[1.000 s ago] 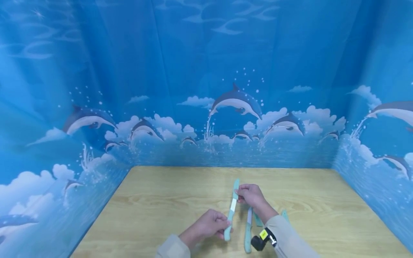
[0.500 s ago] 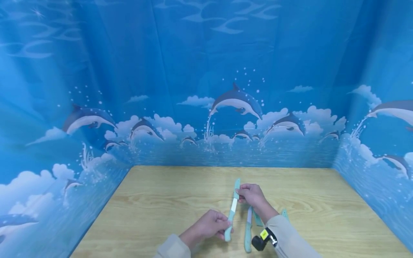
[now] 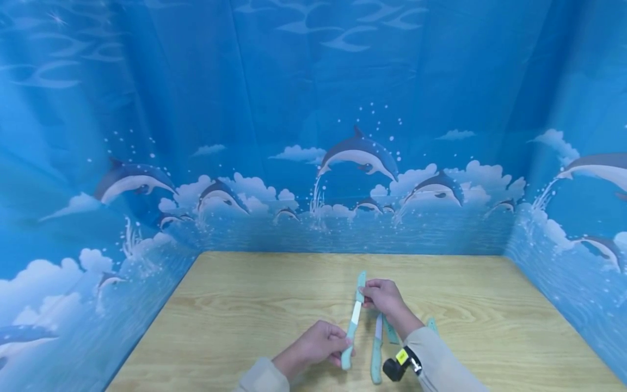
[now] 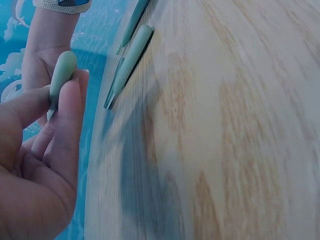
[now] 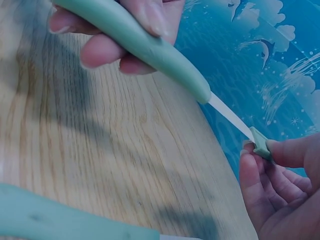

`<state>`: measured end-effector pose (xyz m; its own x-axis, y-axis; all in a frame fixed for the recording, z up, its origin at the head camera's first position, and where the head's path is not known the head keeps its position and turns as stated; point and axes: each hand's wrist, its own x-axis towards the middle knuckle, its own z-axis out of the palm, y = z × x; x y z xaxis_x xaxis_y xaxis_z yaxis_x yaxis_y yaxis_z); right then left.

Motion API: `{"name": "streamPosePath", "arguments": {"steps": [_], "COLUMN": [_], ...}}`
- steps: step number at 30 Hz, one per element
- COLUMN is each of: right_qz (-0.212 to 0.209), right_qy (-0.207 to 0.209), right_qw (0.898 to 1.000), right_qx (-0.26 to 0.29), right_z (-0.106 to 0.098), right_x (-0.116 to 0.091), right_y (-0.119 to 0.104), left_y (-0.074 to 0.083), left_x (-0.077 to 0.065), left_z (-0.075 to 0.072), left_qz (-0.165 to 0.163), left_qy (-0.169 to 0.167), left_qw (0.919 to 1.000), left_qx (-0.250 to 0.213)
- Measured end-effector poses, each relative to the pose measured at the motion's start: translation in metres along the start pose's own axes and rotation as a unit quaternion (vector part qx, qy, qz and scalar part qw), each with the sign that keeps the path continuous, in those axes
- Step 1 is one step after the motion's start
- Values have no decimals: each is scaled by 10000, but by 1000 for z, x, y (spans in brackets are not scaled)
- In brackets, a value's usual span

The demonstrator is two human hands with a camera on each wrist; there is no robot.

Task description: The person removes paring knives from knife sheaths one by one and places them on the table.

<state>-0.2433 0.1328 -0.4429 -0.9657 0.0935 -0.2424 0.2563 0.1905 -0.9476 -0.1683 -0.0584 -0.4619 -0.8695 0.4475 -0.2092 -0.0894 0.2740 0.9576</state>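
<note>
A knife with a mint-green handle (image 3: pixel 348 351) and a white blade (image 3: pixel 356 312) is held up above the table, tilted, in the head view. My left hand (image 3: pixel 318 343) pinches the handle between thumb and fingers. At the far end, my right hand (image 3: pixel 383 298) pinches a mint-green sheath (image 3: pixel 361 280) that covers the tip part of the blade. Bare blade shows between handle and sheath, also in the right wrist view, where the sheath (image 5: pixel 260 144) sits between thumb and fingers. Beneath my right forearm lies a second knife (image 3: pixel 376 356), its white blade pointing away from me.
Another mint-green piece (image 3: pixel 391 332) lies beside the second knife, partly hidden by my right wrist. A further green piece (image 3: pixel 432 325) shows past my right sleeve. The wood-grain table (image 3: pixel 235 305) is walled by a blue dolphin-print curtain (image 3: pixel 294 109).
My left hand with the handle has drawn very slightly toward me, and a little more bare blade shows. My right hand and the sheath have barely moved.
</note>
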Motion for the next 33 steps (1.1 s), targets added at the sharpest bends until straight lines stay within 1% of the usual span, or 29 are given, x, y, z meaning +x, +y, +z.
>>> {"name": "streamPosePath", "arguments": {"steps": [8, 18, 21, 25, 29, 33], "right_qz": [6, -7, -8, 60, 81, 40], "right_qy": [-15, -55, 3, 144, 183, 138], "right_qw": [10000, 10000, 10000, 9999, 9998, 9999], "right_qx": [18, -6, 26, -62, -58, 24], "right_z": [-1, -4, -6, -11, -13, -12], "right_x": [0, 2, 2, 4, 6, 6], "right_y": [1, 3, 5, 8, 11, 15], "left_y": [1, -2, -4, -6, -8, -8], "left_x": [-1, 0, -1, -2, -3, -2], "left_z": [-2, 0, 1, 3, 2, -2], "left_qz": [7, 39, 39, 23, 22, 32], "left_qy": [-133, -190, -286, -366, -232, -125], "left_qw": [9999, 9998, 9995, 9989, 9989, 9993], "left_qx": [36, 73, 118, 279, 402, 342]}}
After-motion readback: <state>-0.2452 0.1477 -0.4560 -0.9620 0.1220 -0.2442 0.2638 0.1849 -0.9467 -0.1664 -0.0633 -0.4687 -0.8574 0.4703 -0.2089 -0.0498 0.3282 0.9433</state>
